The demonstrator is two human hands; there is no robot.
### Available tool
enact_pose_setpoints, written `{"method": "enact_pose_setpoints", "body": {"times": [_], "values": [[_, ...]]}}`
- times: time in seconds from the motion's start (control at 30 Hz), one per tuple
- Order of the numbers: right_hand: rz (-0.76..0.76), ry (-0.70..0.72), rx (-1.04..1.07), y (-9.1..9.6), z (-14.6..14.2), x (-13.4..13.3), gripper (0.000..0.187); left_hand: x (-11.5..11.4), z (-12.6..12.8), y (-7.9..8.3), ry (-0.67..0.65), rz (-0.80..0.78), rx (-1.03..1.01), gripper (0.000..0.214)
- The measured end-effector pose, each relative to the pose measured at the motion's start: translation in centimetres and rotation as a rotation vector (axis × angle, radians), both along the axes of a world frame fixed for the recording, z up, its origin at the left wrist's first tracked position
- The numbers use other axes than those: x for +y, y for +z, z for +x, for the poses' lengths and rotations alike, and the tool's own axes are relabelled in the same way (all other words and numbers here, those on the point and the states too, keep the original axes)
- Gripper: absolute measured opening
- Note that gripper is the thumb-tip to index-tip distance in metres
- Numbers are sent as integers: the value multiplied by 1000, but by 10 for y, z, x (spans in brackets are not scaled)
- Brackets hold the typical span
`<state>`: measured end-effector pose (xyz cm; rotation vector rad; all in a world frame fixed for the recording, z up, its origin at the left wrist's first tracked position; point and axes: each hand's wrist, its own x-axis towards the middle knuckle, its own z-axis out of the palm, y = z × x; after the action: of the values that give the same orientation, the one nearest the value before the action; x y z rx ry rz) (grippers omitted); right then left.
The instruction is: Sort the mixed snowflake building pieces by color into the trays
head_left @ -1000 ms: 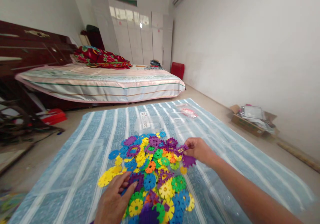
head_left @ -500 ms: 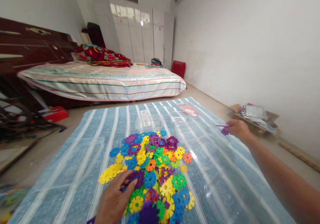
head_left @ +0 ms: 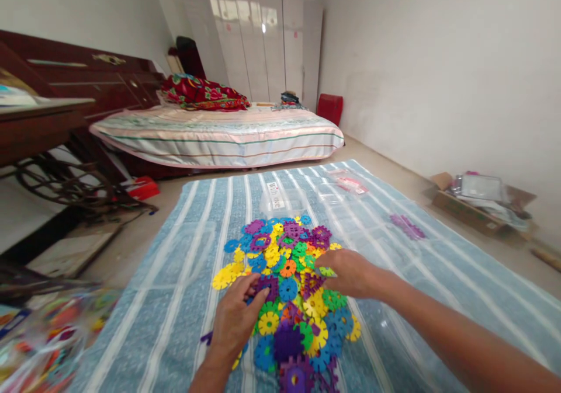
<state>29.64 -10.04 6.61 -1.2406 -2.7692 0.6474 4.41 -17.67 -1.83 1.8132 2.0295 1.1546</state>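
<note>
A loose heap of flat plastic interlocking pieces lies on the striped cloth: yellow, blue, green and orange notched discs, and purple squares. At the heap's left side, my left hand point(head_left: 234, 314) has its thumb and curled fingers on a purple square piece point(head_left: 268, 288). My right hand point(head_left: 348, 271) reaches over the heap's right side, thumb and fingers apart around a light-green disc point(head_left: 326, 271). Close by are an orange disc point(head_left: 288, 268) and a blue disc point(head_left: 288, 289). Farther right, purple pieces point(head_left: 407, 227) lie apart from the heap.
A clear plastic box point(head_left: 289, 200) with lettering stands behind the heap. Clear flat plastic lies on the striped cloth point(head_left: 144, 317). A cardboard box point(head_left: 482, 206) sits at right, a bed point(head_left: 219, 136) behind, and a plastic bag of colourful items point(head_left: 56, 340) at lower left.
My right hand has left the purple pieces at the far right and come back over the heap. My left hand keeps its place at the purple square. The view has turned left.
</note>
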Motion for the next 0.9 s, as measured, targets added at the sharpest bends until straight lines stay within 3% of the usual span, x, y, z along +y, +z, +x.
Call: {"method": "enact_pose_setpoints", "body": {"times": [0.1,0.23,0.47,0.67,0.9], "values": [[12,49,-118,-13,-20,-6,30,-1,1,-1,0,-6,-21,35],[44,62,-127,-26,-27,-8,28,-2,2,0,4,-27,-52,38],[48,79,-66,-20,-21,-7,22,1,2,4,22,-107,-53,38],[120,-57,23,-4,7,-1,27,2,0,4,12,-164,-55,40],[166,-266,88,-1,63,12,30,3,-2,0,12,-175,-53,39]]}}
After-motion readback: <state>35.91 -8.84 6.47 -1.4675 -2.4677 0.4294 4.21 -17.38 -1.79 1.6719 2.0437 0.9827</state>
